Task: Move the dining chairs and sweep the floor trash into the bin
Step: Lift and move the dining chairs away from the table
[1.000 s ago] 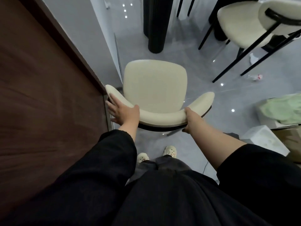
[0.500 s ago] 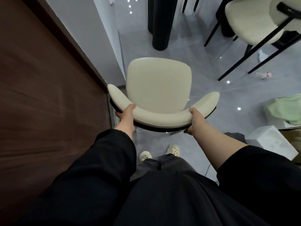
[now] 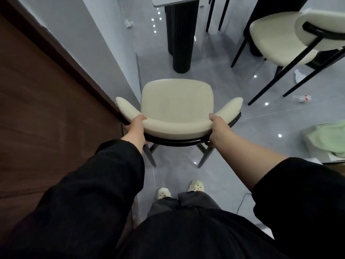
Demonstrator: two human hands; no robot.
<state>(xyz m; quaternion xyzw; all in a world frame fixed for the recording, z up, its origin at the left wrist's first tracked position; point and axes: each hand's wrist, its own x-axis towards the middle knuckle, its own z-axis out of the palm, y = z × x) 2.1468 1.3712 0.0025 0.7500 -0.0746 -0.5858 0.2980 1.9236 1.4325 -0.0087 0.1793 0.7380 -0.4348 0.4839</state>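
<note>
Left hand (image 3: 136, 126), right hand (image 3: 216, 126) each grip curved backrest of cream padded black-framed dining chair (image 3: 176, 107); crumpled wrapper (image 3: 301, 98) on grey floor (image 3: 214, 77).

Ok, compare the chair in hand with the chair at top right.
The held chair is gripped at its backrest by the left hand and right hand; the far chair stands untouched. The held chair is beside the brown wooden panel; the far chair has litter near its legs. Both have cream cushions and black frames.
</note>
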